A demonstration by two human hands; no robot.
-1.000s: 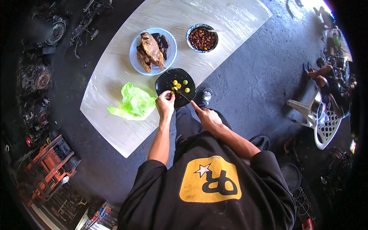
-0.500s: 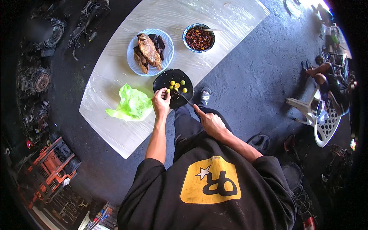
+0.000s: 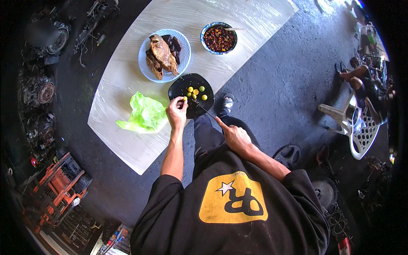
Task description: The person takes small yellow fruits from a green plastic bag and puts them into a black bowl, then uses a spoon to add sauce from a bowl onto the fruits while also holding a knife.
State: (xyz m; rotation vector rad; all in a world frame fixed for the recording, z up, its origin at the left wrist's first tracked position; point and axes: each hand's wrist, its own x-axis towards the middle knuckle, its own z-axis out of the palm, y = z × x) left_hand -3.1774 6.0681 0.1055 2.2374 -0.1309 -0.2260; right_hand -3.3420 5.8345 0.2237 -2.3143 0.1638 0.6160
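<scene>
The handle of the knife point(image 3: 206, 111) is hidden in the right hand point(image 3: 236, 137). The left hand point(image 3: 176, 113) partly covers a small citrus fruit point(image 3: 185, 98). The upper edge crops the plastic-covered table point(image 3: 124, 146).

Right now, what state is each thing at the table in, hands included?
Left hand: pinching a small fruit
Right hand: gripping the knife
Knife: blade over the black plate
Plate fruits: at least one cut, some look whole
Fish: browned, on the blue plate
Bowl: filled with dark chopped mix, utensil in it
Bag: crumpled, on the table
</scene>
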